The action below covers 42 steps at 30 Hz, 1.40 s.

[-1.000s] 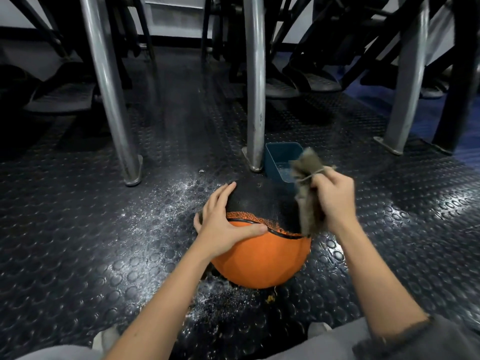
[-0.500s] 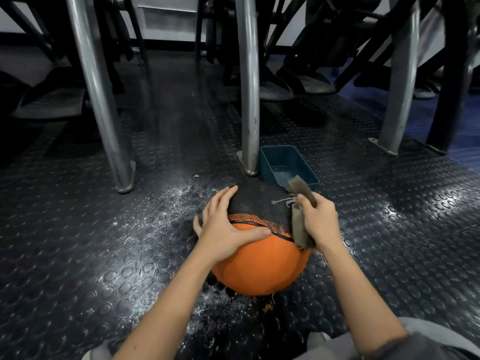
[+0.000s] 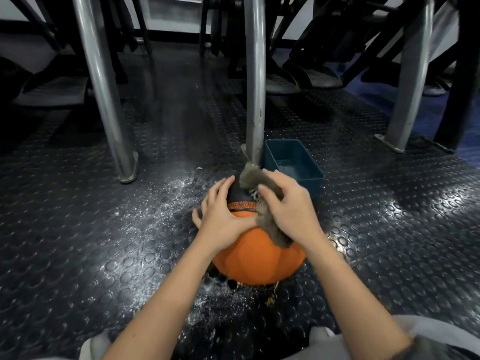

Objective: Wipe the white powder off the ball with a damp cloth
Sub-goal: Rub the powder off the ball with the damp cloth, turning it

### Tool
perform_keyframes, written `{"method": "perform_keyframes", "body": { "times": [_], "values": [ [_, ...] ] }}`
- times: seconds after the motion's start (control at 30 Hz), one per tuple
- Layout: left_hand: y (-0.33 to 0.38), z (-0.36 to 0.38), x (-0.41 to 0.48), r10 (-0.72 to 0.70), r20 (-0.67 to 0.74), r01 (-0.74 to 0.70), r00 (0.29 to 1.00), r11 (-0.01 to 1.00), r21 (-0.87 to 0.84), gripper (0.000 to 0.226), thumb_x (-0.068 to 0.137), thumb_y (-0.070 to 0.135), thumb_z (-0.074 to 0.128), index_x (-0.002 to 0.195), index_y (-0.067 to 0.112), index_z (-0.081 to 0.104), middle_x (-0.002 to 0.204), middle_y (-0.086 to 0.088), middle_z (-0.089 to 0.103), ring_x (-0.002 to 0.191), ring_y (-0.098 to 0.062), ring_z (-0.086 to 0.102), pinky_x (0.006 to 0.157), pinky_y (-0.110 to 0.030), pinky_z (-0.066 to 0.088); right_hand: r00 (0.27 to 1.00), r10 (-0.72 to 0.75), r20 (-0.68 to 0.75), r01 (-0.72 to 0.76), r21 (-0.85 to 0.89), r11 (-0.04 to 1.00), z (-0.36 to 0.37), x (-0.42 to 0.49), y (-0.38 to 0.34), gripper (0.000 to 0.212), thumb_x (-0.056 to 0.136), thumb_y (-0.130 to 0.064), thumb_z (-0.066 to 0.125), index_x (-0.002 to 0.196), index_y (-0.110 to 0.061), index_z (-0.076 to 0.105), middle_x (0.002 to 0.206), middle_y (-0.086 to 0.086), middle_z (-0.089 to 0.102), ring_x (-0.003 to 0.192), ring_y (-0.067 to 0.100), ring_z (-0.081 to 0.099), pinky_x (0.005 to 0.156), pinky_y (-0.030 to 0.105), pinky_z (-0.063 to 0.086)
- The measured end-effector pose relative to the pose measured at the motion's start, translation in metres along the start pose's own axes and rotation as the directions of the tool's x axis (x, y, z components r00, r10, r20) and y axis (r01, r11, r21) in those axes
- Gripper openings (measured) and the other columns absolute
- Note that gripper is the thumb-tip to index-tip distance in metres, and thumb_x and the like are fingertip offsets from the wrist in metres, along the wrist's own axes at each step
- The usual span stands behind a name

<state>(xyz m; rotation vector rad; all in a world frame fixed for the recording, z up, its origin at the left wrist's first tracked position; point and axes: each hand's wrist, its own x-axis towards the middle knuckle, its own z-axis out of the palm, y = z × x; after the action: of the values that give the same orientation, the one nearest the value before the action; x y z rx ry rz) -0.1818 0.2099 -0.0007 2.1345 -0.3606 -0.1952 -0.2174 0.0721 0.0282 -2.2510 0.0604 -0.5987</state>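
Clutched a frayed grey cloth (image 3: 273, 231) in the right hand (image 3: 291, 211) atop the orange-and-black ball (image 3: 259, 261). Braced it with the left hand (image 3: 223, 219) spread flat.

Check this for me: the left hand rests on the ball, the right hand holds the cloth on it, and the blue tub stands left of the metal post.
Wrong on the tub: the head view shows the blue tub right of the metal post, not left. The rest holds: the left hand rests on the ball, and the right hand holds the cloth on it.
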Motion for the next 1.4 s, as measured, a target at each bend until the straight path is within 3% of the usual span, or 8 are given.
{"method": "perform_keyframes", "body": {
  "times": [0.13,0.3,0.47,0.57,0.63,1.03,1.2,1.4],
  "values": [
    [0.002,-0.001,0.005,-0.025,0.029,0.026,0.999,0.999,-0.035,0.117,0.041,0.081,0.068,0.143,0.046,0.022,0.152,0.015,0.017,0.142,-0.018,0.016,0.115,-0.056,0.002,0.946,0.283,-0.160,-0.284,0.017,0.959,-0.015,0.007,0.034,0.014,0.093,-0.021,0.055,0.097,-0.017,0.068,0.086,-0.005,0.066,0.085,0.011,0.058,0.073,0.023,0.040],
    [-0.005,-0.007,0.009,-0.062,0.004,0.062,0.998,0.995,-0.082,0.107,0.047,0.074,0.062,0.143,0.047,0.022,0.152,0.015,0.017,0.143,-0.020,0.015,0.115,-0.057,0.004,0.704,0.710,-0.029,-0.612,0.482,0.627,-0.015,-0.005,0.066,0.021,0.098,-0.015,0.047,0.085,-0.016,0.064,0.083,0.001,0.063,0.077,0.012,0.057,0.068,0.025,0.046],
    [-0.004,-0.005,0.004,-0.044,0.003,0.044,0.999,0.997,-0.066,0.114,0.046,0.081,0.067,0.144,0.045,0.021,0.152,0.016,0.015,0.142,-0.017,0.012,0.115,-0.056,0.001,0.779,0.584,-0.228,-0.407,0.523,0.749,-0.015,0.000,0.040,0.022,0.095,-0.017,0.052,0.076,-0.024,0.061,0.077,-0.003,0.061,0.078,0.011,0.058,0.073,0.027,0.047],
    [-0.004,-0.001,0.005,-0.017,-0.033,0.016,0.999,0.999,-0.034,0.118,0.040,0.088,0.059,0.144,0.044,0.023,0.151,0.016,0.018,0.141,-0.015,0.014,0.115,-0.053,0.003,0.974,0.161,-0.162,-0.122,0.225,0.967,-0.004,0.001,0.006,0.014,0.093,-0.016,0.056,0.087,-0.023,0.066,0.080,-0.012,0.063,0.075,-0.003,0.055,0.070,0.016,0.042],
    [-0.004,0.002,0.007,-0.016,-0.042,0.015,0.999,0.999,-0.030,0.113,0.038,0.077,0.047,0.143,0.044,0.024,0.150,0.016,0.020,0.140,-0.014,0.017,0.115,-0.052,0.004,0.997,0.002,-0.078,-0.002,0.005,1.000,0.008,-0.005,0.003,0.017,0.092,-0.018,0.057,0.106,-0.020,0.068,0.099,-0.011,0.065,0.097,0.001,0.055,0.085,0.018,0.040],
    [0.019,0.015,0.011,0.016,0.014,-0.017,1.000,0.996,0.090,0.100,0.065,0.068,0.069,0.147,0.040,0.020,0.154,0.013,0.014,0.143,-0.018,0.008,0.115,-0.053,-0.002,0.873,0.360,-0.328,-0.343,0.109,0.933,-0.010,-0.010,0.025,0.019,0.095,-0.025,0.052,0.080,-0.018,0.060,0.069,-0.008,0.058,0.066,0.002,0.052,0.059,0.014,0.038],
    [0.023,0.014,0.012,0.007,0.041,-0.010,0.999,0.997,0.081,0.103,0.062,0.070,0.069,0.147,0.040,0.019,0.155,0.012,0.012,0.144,-0.020,0.008,0.116,-0.054,-0.003,0.698,0.632,-0.337,-0.532,0.347,0.772,-0.016,-0.007,0.054,0.024,0.094,-0.022,0.054,0.072,-0.014,0.061,0.074,0.003,0.062,0.075,0.017,0.057,0.072,0.033,0.047],
    [0.000,0.001,0.007,0.004,-0.001,-0.004,1.000,1.000,-0.004,0.109,0.049,0.079,0.066,0.143,0.045,0.024,0.152,0.015,0.019,0.141,-0.019,0.016,0.115,-0.055,0.009,0.429,0.903,-0.007,-0.578,0.767,0.281,-0.010,-0.020,0.079,0.014,0.095,-0.009,0.052,0.105,-0.006,0.061,0.079,0.001,0.059,0.071,0.012,0.055,0.072,0.025,0.048]
  ]
}}
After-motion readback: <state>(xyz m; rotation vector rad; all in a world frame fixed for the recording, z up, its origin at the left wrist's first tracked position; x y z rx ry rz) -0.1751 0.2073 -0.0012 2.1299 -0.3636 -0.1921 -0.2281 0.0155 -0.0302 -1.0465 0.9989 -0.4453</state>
